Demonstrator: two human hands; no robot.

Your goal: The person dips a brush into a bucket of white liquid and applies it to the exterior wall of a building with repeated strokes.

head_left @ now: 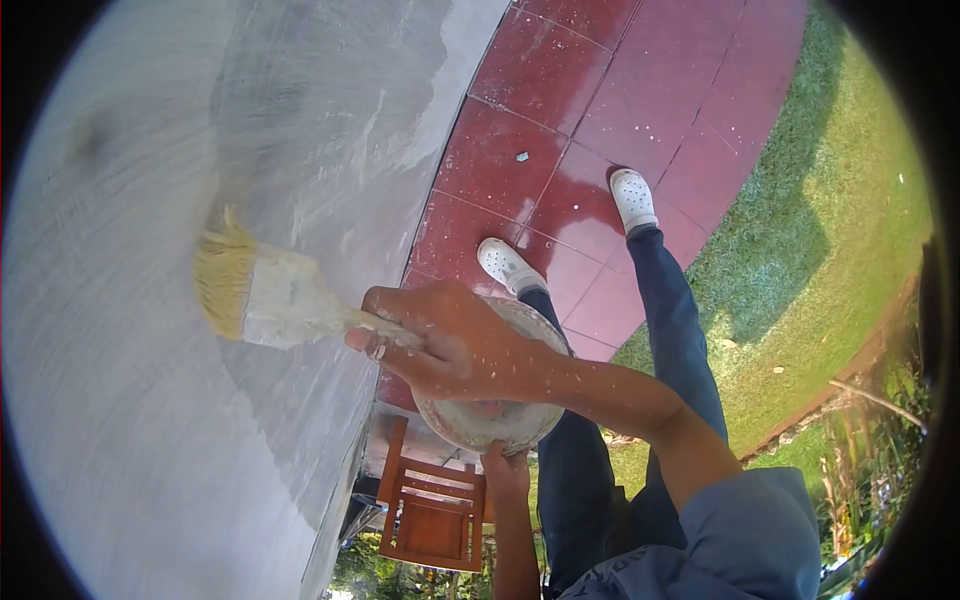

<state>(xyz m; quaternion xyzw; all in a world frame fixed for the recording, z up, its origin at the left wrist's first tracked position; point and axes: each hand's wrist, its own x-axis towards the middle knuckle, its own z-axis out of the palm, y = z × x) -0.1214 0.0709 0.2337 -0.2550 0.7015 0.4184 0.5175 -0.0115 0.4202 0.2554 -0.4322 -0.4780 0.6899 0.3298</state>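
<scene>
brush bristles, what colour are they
Pale yellow bristles, seen in the head view.

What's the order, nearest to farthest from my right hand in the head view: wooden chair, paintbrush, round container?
1. Paintbrush: gripped in your right hand.
2. Round container: just behind that hand, in your left hand.
3. Wooden chair: farther off, toward the view's bottom.

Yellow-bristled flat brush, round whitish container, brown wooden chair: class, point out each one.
Yellow-bristled flat brush [285, 300], head view: on its whitish base.
Round whitish container [443, 430], head view: on its rim.
Brown wooden chair [432, 527], head view: on its seat.
</scene>
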